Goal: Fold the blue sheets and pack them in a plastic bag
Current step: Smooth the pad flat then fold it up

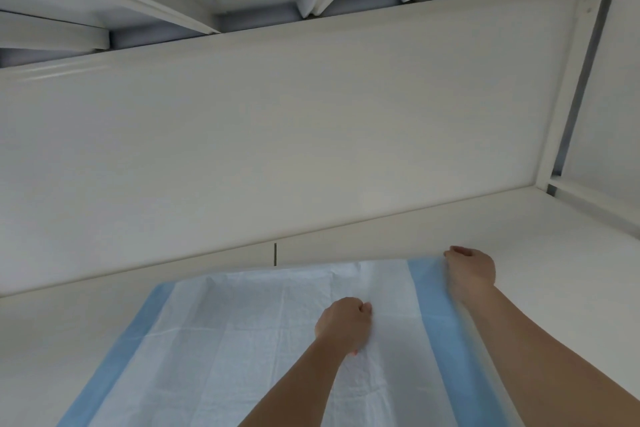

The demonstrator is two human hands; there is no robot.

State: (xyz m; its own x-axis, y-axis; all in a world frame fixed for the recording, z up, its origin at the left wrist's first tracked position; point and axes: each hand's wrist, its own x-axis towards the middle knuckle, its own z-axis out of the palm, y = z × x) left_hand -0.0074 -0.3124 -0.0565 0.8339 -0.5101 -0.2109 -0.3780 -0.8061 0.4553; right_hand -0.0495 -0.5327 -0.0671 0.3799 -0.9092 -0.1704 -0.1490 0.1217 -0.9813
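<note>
A wide, thin sheet with a pale quilted middle and blue side bands lies spread on the white counter, reaching from the near edge almost to the low white back wall along the counter's far edge. The right hand pinches the sheet's far right corner, fingers curled round its edge. The left hand, fingers curled under, grips a fold of the pale middle, just left of the right blue band.

1. The left hand sits low and central, knuckles up, fingers curled under in a pinch.
2. The right hand reaches farther forward, fingers curled tight.
3. Both bare forearms extend from the lower right.
</note>
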